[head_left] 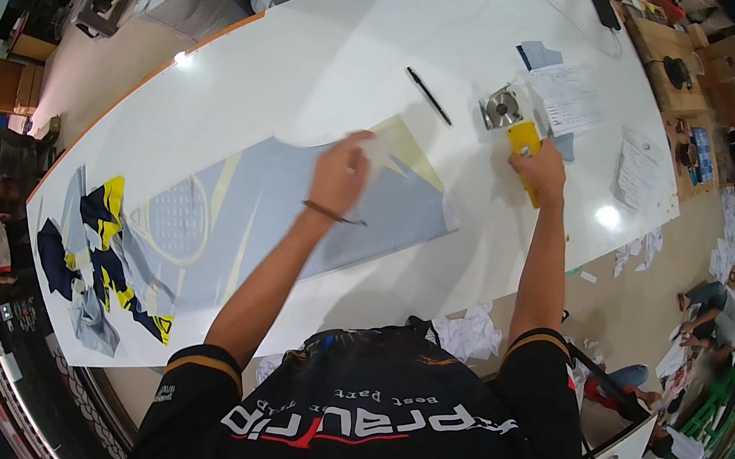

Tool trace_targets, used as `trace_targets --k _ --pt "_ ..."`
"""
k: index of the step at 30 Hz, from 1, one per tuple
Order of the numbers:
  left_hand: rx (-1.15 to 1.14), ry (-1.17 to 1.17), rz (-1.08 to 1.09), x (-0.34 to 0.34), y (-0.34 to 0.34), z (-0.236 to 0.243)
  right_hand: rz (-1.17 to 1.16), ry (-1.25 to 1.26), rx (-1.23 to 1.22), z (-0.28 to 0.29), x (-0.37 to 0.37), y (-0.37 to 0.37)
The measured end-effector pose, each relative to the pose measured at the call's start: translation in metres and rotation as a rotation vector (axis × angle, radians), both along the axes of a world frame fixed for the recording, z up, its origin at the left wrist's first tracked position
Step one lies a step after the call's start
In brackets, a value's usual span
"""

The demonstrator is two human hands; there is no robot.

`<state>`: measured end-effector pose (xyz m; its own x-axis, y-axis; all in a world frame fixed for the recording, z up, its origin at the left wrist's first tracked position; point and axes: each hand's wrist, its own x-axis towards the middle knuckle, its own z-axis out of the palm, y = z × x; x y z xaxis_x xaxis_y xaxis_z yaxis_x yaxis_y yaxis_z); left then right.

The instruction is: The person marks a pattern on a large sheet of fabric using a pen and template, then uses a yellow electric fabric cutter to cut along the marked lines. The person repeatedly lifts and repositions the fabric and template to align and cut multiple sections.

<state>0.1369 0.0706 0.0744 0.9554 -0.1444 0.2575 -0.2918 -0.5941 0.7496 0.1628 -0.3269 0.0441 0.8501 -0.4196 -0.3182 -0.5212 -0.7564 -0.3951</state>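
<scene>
My right hand (543,172) grips the yellow handle of a handheld electric rotary cutter (523,139), whose round metal head rests at the right part of the white table. A grey-blue fabric panel with pale yellow streaks (283,180) lies spread across the table. Over its upper edge is my left hand (341,174), its fingers curled and slightly blurred; what they hold, if anything, is hidden. A black pen (428,96) lies between the panel and the cutter.
Navy and yellow fabric pieces (103,252) lie at the table's left end. Printed papers (568,98), a small grey-blue scrap (540,57) and a phone with a cable (604,6) are at far right. White cloth scraps (469,334) lie by the near edge. Another person sits at far right.
</scene>
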Motion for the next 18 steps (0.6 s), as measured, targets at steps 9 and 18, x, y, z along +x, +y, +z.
trace_targets --k 9,18 --pt "-0.038 0.235 0.328 0.088 0.188 -0.065 -0.304 -0.229 0.987 0.038 -0.187 0.073" --pt "-0.015 0.088 0.412 0.017 0.227 -0.078 -0.519 -0.152 1.093 0.063 -0.338 0.191"
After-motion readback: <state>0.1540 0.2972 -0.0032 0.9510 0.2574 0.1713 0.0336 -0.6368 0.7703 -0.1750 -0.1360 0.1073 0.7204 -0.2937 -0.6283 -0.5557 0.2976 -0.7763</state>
